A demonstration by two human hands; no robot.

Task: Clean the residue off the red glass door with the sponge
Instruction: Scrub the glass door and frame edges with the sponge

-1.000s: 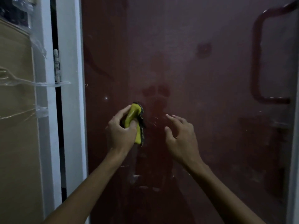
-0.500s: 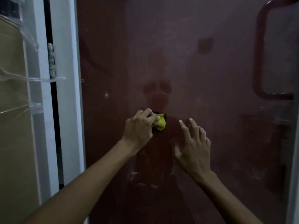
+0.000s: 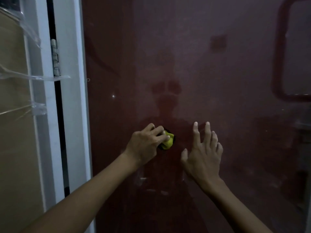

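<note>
The red glass door (image 3: 193,56) fills most of the view, dim and hazy, with pale smears of residue (image 3: 151,184) low in the middle. My left hand (image 3: 146,145) grips a yellow sponge (image 3: 168,140) with a dark scouring side and presses it flat against the glass. Most of the sponge is hidden under my fingers. My right hand (image 3: 203,152) is beside it to the right, fingers spread, holding nothing, its fingertips at or near the glass.
A white door frame (image 3: 70,98) with a metal hinge (image 3: 55,59) runs down the left. Left of it is a tan panel (image 3: 13,132) with clear tape across it. A red loop handle (image 3: 279,64) is on the door's upper right.
My left hand has moved right with the sponge and turned palm-down over it. My right hand has lifted and opened its fingers upward. The camera has shifted slightly.
</note>
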